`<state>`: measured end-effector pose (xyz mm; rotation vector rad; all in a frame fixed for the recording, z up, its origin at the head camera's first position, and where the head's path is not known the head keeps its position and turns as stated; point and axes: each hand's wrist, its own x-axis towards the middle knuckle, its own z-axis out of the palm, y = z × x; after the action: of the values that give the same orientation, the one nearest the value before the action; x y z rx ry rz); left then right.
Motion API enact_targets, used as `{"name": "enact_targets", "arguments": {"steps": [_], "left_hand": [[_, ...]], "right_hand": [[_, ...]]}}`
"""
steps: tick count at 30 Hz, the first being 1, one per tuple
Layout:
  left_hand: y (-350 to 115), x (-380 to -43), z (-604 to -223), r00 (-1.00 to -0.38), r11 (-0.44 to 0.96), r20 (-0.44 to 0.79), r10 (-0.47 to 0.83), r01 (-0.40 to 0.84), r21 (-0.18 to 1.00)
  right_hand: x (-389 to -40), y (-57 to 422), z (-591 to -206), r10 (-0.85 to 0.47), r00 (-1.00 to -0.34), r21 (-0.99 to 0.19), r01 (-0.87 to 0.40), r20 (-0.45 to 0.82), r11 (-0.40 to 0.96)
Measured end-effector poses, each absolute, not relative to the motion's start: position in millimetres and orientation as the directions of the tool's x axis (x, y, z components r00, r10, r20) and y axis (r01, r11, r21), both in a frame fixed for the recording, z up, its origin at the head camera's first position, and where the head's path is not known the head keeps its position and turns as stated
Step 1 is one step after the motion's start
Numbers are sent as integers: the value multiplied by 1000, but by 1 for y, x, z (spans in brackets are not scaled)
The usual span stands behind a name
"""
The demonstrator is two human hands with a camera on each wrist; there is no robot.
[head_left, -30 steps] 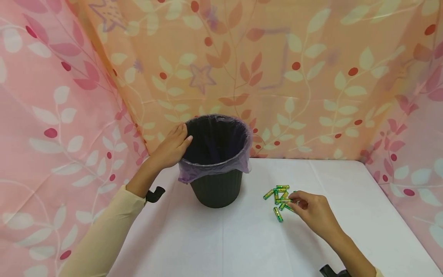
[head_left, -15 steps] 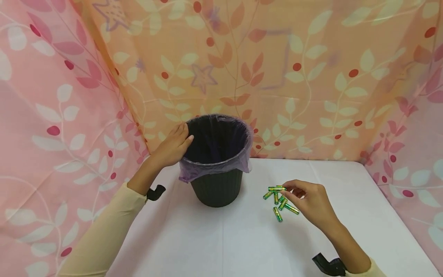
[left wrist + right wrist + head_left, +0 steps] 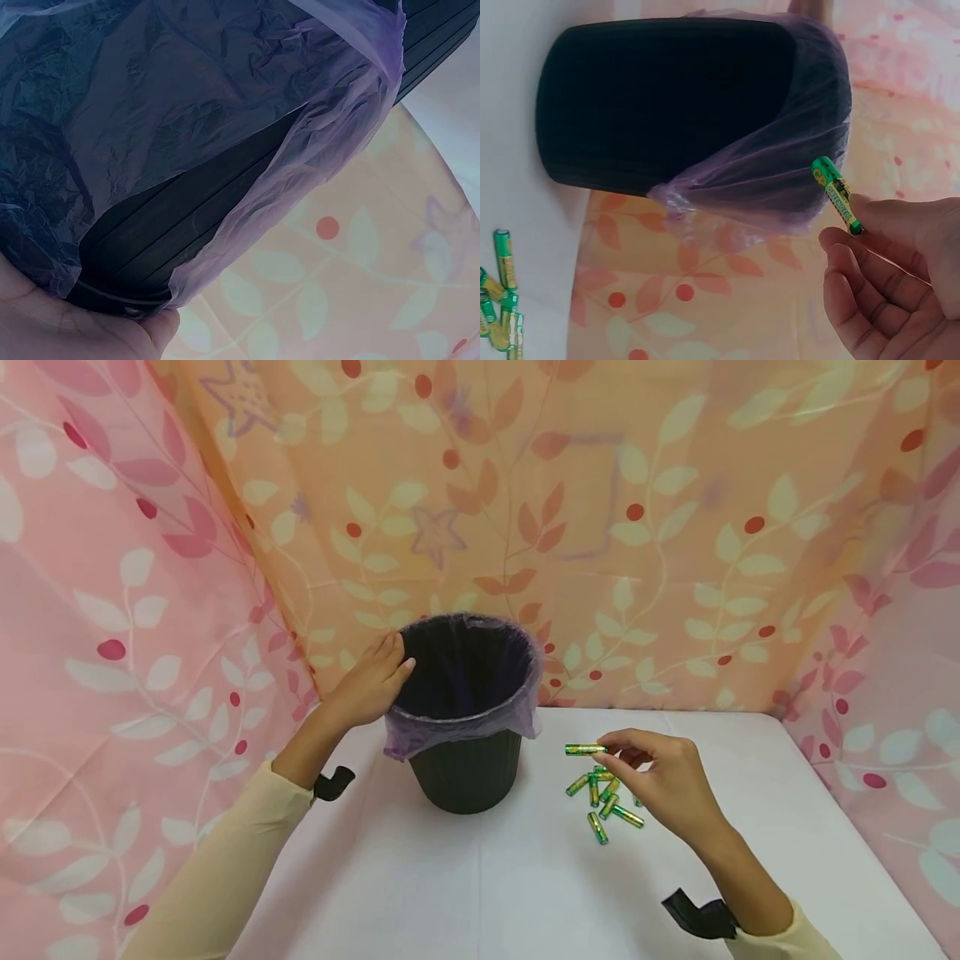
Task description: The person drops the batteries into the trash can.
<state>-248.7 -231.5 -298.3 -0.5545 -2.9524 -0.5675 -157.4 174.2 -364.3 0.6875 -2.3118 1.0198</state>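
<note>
A dark ribbed trash bin stands upright on the white table, lined with a thin purple plastic bag folded over its rim. My left hand holds the bin's left rim, its thumb lying over the edge; the left wrist view shows part of that hand against the rim. Between thumb and fingertips, my right hand pinches a green and yellow battery above the table, right of the bin. In the right wrist view the battery overlaps the bin from that angle. Several similar batteries lie in a loose pile below.
The white table reaches back to an orange leaf-patterned curtain. Pink patterned curtains hang at both sides. A black curved piece is attached at each wrist.
The right hand has lifted one battery from the pile and brought it up and slightly left. The left hand stays on the bin's rim.
</note>
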Motion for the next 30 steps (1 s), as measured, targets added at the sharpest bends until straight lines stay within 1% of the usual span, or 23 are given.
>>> {"name": "enact_targets", "arguments": {"steps": [8, 16, 30], "left_hand": [[-231, -248, -300, -928, 860, 151, 341, 373, 349], [-231, -246, -298, -932, 861, 154, 330, 363, 356], [-232, -248, -300, -933, 860, 154, 326, 360, 361]], "right_hand": [[-158, 167, -349, -241, -715, -503, -652, 656, 567], [-162, 156, -334, -230, -676, -485, -687, 700, 540], [-170, 138, -318, -232, -666, -519, -715, 709, 469]]}}
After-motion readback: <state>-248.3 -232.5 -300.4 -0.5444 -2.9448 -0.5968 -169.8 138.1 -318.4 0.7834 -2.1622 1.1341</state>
